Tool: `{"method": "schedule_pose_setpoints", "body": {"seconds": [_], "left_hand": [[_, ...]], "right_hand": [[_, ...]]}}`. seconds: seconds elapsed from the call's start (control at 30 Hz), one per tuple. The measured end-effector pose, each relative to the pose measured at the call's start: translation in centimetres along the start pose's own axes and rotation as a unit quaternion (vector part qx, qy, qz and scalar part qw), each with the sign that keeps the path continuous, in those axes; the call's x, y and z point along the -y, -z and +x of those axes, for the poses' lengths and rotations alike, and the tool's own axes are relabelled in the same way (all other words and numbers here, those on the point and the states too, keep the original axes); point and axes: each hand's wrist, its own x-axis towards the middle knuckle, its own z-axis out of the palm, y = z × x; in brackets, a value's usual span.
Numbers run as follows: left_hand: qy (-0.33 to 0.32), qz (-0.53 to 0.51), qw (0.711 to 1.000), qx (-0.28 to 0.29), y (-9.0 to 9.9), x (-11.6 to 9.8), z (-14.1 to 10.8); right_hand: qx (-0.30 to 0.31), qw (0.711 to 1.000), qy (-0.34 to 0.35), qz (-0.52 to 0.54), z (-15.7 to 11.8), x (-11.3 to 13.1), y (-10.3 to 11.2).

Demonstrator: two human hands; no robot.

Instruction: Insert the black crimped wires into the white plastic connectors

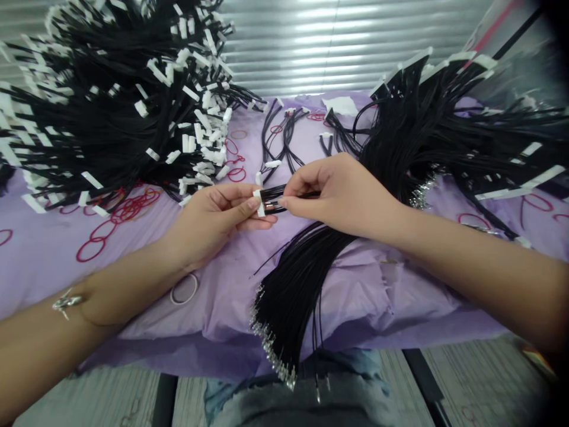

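My left hand (226, 216) pinches a small white connector (259, 203) between thumb and fingers, over the middle of the table. Several black wires run out of the connector's right side. Close by on the right, my right hand (331, 190) is closed, thumb against forefinger, on a black wire (306, 195) at the connector. The wire's tip is partly hidden by the fingers. Below my right hand, a thick bundle of loose black wires (302, 279) with silvery metal ends hangs over the table's front edge.
A tall heap of black cables with white connectors (120, 107) stands at the left. More black cables (413, 130) lie at the right. Red rubber bands (128, 207) and a pale ring (184, 289) lie on the purple table cover (217, 296). Corrugated metal (293, 47) stands behind.
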Motion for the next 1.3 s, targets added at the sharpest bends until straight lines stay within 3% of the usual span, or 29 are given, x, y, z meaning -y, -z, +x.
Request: {"method": "schedule_pose_setpoints", "body": {"seconds": [1.3], "left_hand": [[0.014, -0.023, 0.999, 0.020, 0.24, -0.03, 0.21]], "right_hand": [[0.016, 0.999, 0.024, 0.016, -0.38, -0.13, -0.38]]}}
